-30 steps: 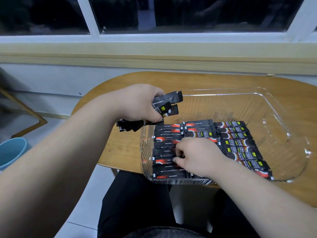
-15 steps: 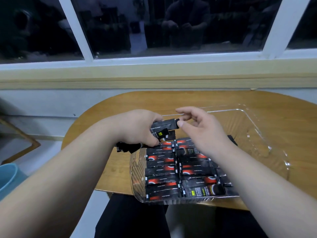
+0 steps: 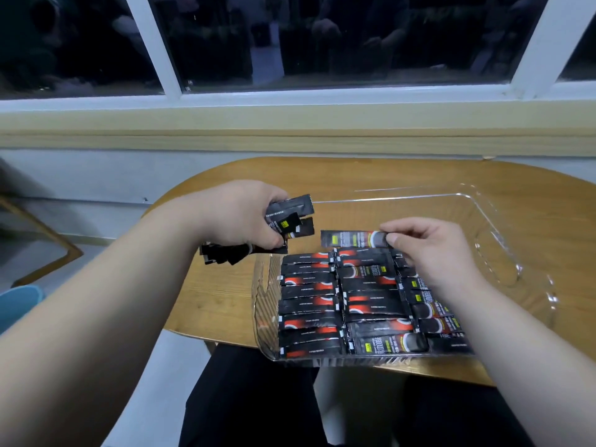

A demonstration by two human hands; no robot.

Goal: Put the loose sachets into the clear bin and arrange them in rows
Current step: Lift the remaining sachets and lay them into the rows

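Note:
A clear plastic bin (image 3: 503, 227) lies on the wooden table (image 3: 225, 304). Several black sachets with red and yellow marks (image 3: 309, 304) lie in three rows filling its near half. My left hand (image 3: 238, 217) grips a bundle of loose sachets (image 3: 290, 217) over the bin's near-left corner. My right hand (image 3: 429, 250) pinches one sachet (image 3: 353, 238) by its right end and holds it level just above the far end of the middle row. My right forearm hides part of the right row.
The bin's far half holds nothing. The table stands against a wall under a dark window. A blue bucket (image 3: 19, 304) sits on the floor at the left, beside a wooden frame (image 3: 48, 250). My dark-trousered legs are below the table's near edge.
My right hand left the rows, reached to the bundle and drew one sachet out to the right. The left hand kept its bundle. The camera tilted up.

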